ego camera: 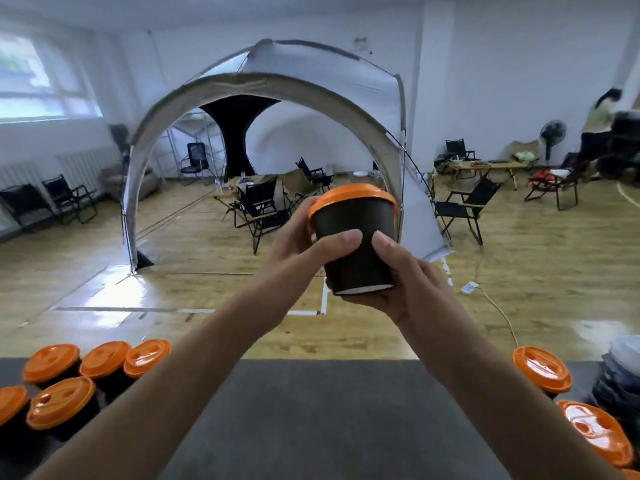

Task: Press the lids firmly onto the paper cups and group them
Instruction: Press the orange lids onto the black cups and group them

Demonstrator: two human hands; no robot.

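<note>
While you are gripping the black cup [356,251] with your left hand [304,244] and right hand [405,275], be pressing evenly around its orange lid [351,197] rim.

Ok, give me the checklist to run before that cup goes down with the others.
1. Lid seated all round on held cup: near rim looks flush, far side hidden; cannot tell.
2. Left hand and right hand both grip it: ok.
3. Held cup level: tilted, base showing; not ok.
4. Left group upright and lidded: ok.
5. Bare table beside that group for landing: ok.
6. All cups together: right cups sit apart; not ok.
</note>
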